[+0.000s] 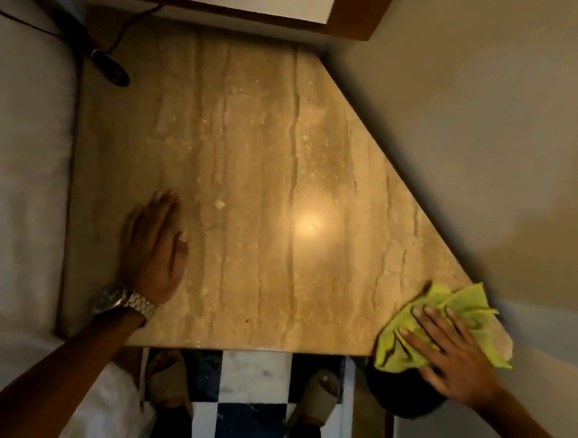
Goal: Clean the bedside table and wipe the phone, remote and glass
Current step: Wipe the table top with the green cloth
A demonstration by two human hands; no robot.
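The left hand lies flat, fingers together, palm down on the stone worktop, while the right hand presses splayed fingers onto a yellow cloth at the near right corner.

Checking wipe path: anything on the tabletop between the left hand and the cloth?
Head view: bare marble tabletop between left hand and yellow cloth under right hand; only a lamp glare and a small pale fleck.

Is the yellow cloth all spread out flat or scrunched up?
Scrunched up. The yellow cloth lies bunched in wrinkled folds under the right hand at the table's near corner.
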